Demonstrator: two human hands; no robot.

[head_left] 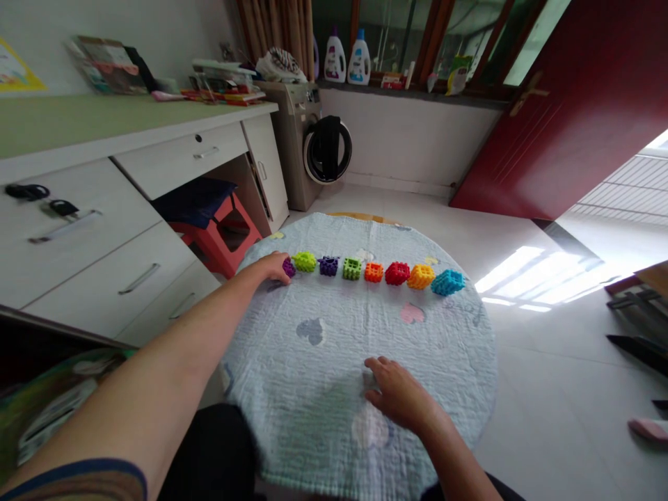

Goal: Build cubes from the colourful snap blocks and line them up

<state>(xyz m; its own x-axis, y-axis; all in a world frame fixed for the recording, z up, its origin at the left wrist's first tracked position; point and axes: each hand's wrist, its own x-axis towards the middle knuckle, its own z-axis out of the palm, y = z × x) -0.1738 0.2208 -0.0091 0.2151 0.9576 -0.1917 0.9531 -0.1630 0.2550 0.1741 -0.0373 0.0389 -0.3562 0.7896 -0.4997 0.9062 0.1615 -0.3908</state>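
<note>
Across a round table covered by a pale blue cloth (339, 334) runs a row of small knobbly open-frame toy blocks. My left hand (274, 266) is closed around the purple block (289, 267) at the left end, hiding part of it. Beside it sits a lime block (305, 261). Then come a dark purple block (328, 265), a green block (351, 268), an orange block (374, 272), a red block (397, 273), a yellow block (421, 276) and a blue block (448, 282). Nearer to me, my right hand (395, 391) is open and empty, low over the cloth.
Left of the table stand a white desk with drawers (140, 275) and a red stool (229, 233). A washing machine (295, 146) with its door open is behind. Detergent bottles (359, 61) line the windowsill. A dark red door (553, 97) is at right.
</note>
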